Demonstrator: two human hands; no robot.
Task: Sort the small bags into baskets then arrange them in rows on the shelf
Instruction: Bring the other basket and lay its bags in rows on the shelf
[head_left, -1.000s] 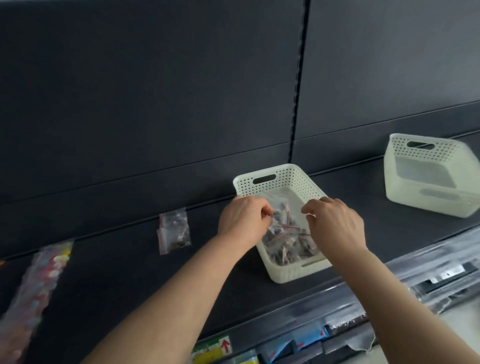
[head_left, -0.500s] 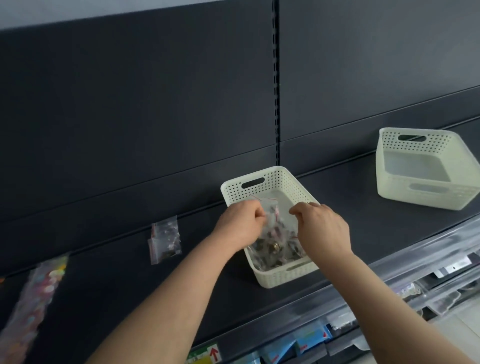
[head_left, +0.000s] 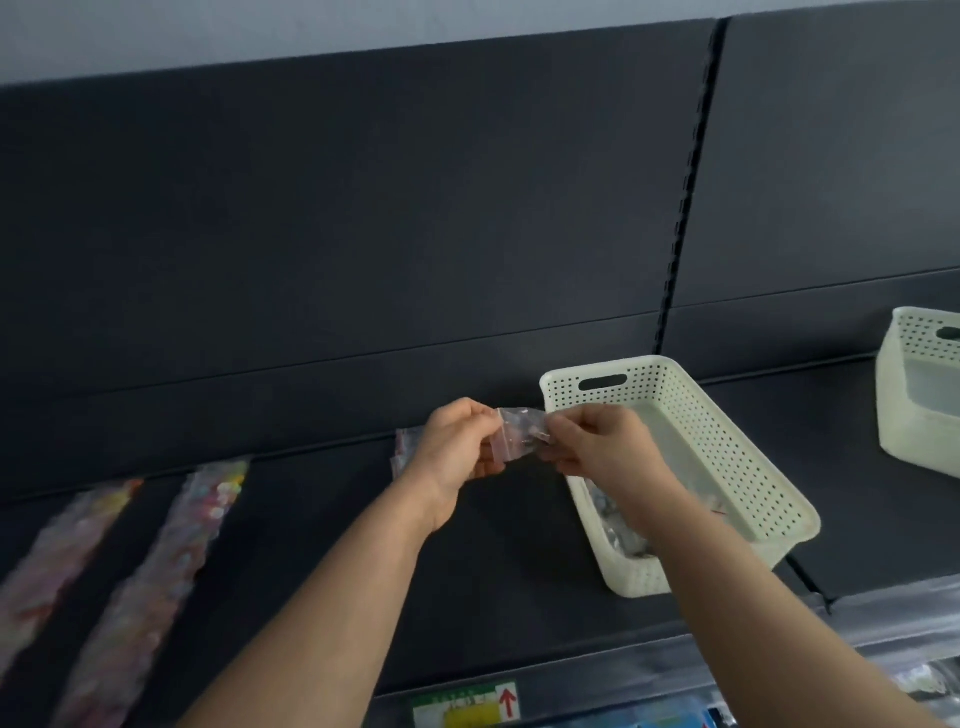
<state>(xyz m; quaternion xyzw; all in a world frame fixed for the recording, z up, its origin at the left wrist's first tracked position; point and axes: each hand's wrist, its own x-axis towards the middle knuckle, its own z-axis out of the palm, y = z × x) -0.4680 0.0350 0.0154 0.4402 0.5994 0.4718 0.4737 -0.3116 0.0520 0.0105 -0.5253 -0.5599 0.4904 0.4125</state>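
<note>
Out it comes: the small clear bag (head_left: 521, 435) that was down inside the white basket (head_left: 727, 457) half a second ago is now clear of the rim, stretched between the left hand (head_left: 460, 444) and the right hand (head_left: 597, 444), both pinched shut on its edges. It hangs above the dark shelf (head_left: 311, 545), just left of the basket. Another bag (head_left: 408, 441) seems to lie behind the left hand, so this one probably starts the row beside it.
</note>
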